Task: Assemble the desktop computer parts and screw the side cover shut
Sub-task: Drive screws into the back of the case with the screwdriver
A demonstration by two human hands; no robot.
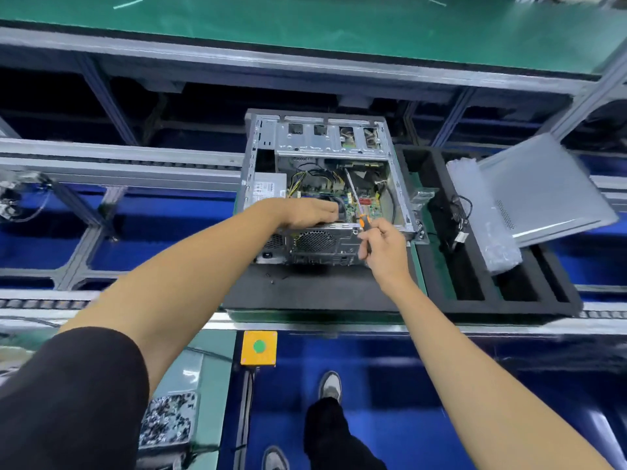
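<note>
Bare grey steel made up the open computer case (325, 184), which lay on its side on a black foam pad (305, 290) between the rails of a conveyor line (118, 171); its open side faced up, showing the green motherboard (364, 201), a bundle of yellow and black wires (315, 179) and the drive cage (325, 137) along the far edge; the rear panel with its round fan grille (314, 240) faced the person. The left hand (305, 213) reached in over the near edge of the case, palm down, fingers curled together over a dark part beside the motherboard; whether they truly gripped it could not be told, since the fingertips were hidden. The right hand (385, 247) held a screwdriver (356, 201) by its orange and black handle, thumb and fingers pinched round it just above the case's near right corner; the long steel shaft slanted up and away into the case, its tip lying near the far side above the board. The side cover (546, 188), a pale grey panel, lay well apart to the right, tilted across a black foam tray (475, 300) with long slots; a clear plastic bag (481, 215) rested under its left edge, and a black cable (458, 215) lay in the slot beside it. A few small dark specks, possibly screws (270, 278), sat on the foam pad near the case; a yellow box with a green button (259, 347) was fixed below the near rail; a bin of small metal parts (168, 418) stood at lower left.
</note>
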